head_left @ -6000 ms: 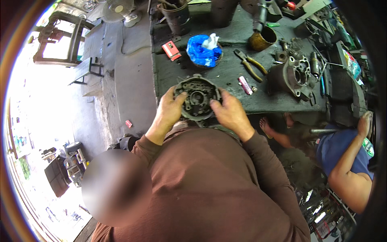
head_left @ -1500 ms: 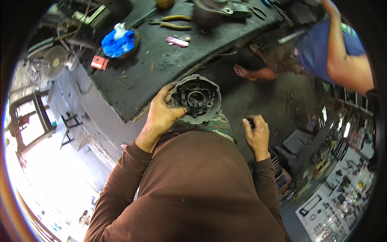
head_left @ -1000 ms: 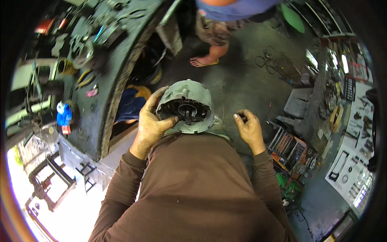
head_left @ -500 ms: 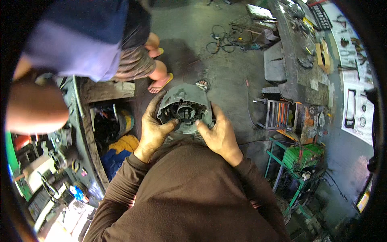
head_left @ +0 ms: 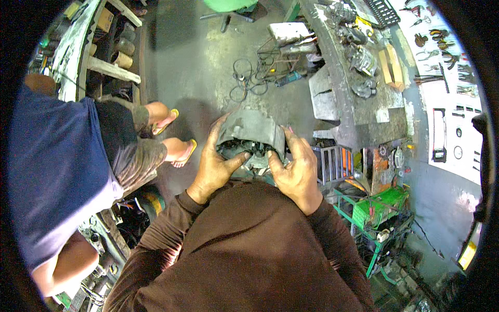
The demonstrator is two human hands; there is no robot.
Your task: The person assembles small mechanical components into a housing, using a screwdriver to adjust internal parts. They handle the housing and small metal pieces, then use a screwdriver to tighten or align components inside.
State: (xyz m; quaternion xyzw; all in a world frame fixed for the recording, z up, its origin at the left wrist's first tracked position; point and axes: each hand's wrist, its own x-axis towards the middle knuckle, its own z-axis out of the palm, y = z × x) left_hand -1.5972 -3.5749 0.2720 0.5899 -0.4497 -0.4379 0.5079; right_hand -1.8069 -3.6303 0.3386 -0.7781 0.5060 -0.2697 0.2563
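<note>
A rounded grey metal housing (head_left: pixel 252 125) with dark inner parts showing in its open near end is held in front of my body, above the floor. My left hand (head_left: pixel 218 166) wraps its left side, the thumb resting at the rim of the opening. On the opposite side my right hand (head_left: pixel 297 171) grips it too, with its thumb bent in at the same opening. The fingertips behind the housing are partly hidden. Small parts inside the cavity are too dark to tell apart.
Another person in a dark blue shirt (head_left: pixel 62 145) stands close on my left. A cluttered workbench (head_left: pixel 382 127) runs along the right, below hanging tools. Cables (head_left: pixel 247 78) lie on the floor ahead. A green crate (head_left: pixel 382 208) rests on a stand at my right, near a metal rack (head_left: pixel 332 164).
My view has shifted, so the other person appears lower and further left and a green-topped stool shows ahead. The housing has tilted, showing less of its opening. Both hands keep their hold.
</note>
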